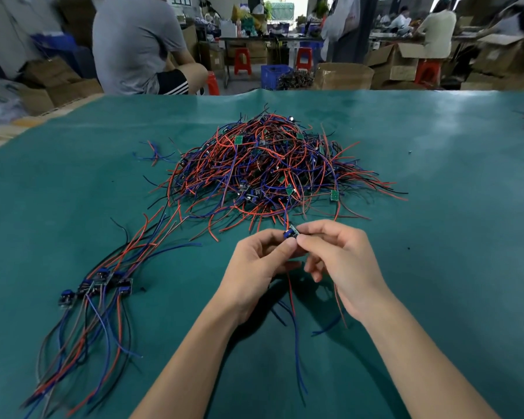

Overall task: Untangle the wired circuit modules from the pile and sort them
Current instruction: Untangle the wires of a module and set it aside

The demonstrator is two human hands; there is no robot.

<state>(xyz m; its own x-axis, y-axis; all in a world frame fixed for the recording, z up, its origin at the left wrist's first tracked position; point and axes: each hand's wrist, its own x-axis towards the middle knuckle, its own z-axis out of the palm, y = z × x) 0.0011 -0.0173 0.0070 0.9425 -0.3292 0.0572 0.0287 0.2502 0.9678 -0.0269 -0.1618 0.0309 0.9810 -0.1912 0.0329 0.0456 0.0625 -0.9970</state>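
**Sorting Small Boards From a Knot of Wire**

From the head camera, we saw both hands meet just short of the pile [273, 170] on the green counter [436, 207]. The left hand [254, 267] and the right hand [339, 261] each had its grip clamped on one small circuit module [291, 232], thumb and fingertips pinching it from either side, held just above the counter. Its red and blue leads [294, 313] trailed down toward the person between the wrists; we could not tell whether the far leads were clear of the pile.

We judged the module light and rigid, its wires thin, springy and quick to snag on neighbours. The board edges looked the safest place to hold; tugging on a wire risked straining a solder joint or dragging other modules along.

To the left lay the sorted group [103, 282], boards clustered together with their wires combed out toward the near edge. Bare counter lay between that group and the hands, and wider room on the right. The far edge sat well beyond the pile, with a seated person [139, 46] and cardboard boxes [400, 62] past it.
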